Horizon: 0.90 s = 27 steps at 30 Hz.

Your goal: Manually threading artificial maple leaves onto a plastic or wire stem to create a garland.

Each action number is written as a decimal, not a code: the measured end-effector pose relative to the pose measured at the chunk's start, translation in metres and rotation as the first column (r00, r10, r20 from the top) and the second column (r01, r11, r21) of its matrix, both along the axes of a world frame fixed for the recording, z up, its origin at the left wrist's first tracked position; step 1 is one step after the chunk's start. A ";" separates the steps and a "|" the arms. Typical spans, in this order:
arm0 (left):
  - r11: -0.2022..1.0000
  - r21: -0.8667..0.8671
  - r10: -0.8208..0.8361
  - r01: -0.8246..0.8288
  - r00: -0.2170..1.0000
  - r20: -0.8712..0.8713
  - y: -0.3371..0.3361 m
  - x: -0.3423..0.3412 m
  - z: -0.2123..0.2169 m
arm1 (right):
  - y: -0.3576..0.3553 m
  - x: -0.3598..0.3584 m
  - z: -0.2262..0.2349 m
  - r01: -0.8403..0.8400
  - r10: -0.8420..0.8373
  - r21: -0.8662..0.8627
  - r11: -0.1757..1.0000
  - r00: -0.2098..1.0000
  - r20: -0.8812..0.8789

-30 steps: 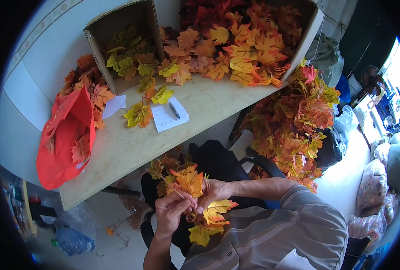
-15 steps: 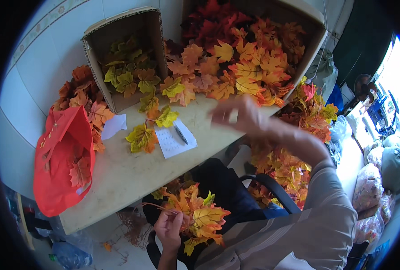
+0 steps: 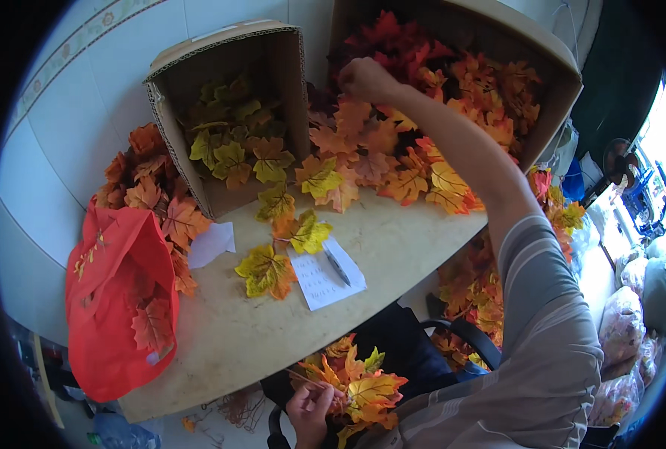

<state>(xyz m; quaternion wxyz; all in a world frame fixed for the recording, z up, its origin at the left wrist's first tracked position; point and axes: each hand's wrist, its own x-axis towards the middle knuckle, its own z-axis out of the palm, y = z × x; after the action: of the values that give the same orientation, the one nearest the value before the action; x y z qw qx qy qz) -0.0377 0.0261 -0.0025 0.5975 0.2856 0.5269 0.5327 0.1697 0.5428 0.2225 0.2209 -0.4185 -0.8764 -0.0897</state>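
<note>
Low by my lap, my left hand (image 3: 310, 413) pinches the thin stem of a bunch of artificial maple leaves (image 3: 372, 393), orange and yellow. At full reach, my right hand (image 3: 369, 80) is over the dark red leaves (image 3: 400, 41) at the mouth of the large cardboard box (image 3: 527, 30). Its fingers curl downward, and whatever they hold is hidden. Peach-orange leaves (image 3: 351, 142) lie just below that hand, spilling onto the table.
The pale table (image 3: 220, 329) bears a smaller cardboard box (image 3: 295, 90) of green leaves, a yellow-green sprig (image 3: 262, 271), a paper slip (image 3: 314, 288) and a pen (image 3: 337, 267). A red bag (image 3: 97, 329) stands left. More leaves hang beyond the chair's armrest (image 3: 476, 340).
My right hand has moved up and left from over the table to the red leaves. My left hand still grips the bunch. The whole view has shifted slightly.
</note>
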 end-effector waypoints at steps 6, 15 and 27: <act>0.987 -0.123 0.098 -0.098 0.995 -0.011 0.001 0.002 -0.006 | 0.057 -0.030 -0.047 0.214 -0.216 0.034 0.976 0.974 0.067; 0.980 -0.180 0.092 -0.088 0.996 0.012 0.000 -0.003 -0.024 | 0.043 -0.021 -0.063 0.188 -0.166 -0.092 0.978 0.964 0.209; 0.998 -0.001 -0.061 0.061 0.998 0.030 0.005 0.007 -0.004 | -0.007 0.043 0.027 0.377 -0.440 0.245 0.893 0.845 0.303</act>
<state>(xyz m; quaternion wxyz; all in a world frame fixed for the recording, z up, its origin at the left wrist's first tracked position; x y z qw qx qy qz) -0.0302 0.0313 -0.0068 0.6216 0.2931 0.5094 0.5179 0.2123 0.5363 0.2493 0.0732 -0.5520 -0.7802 -0.2851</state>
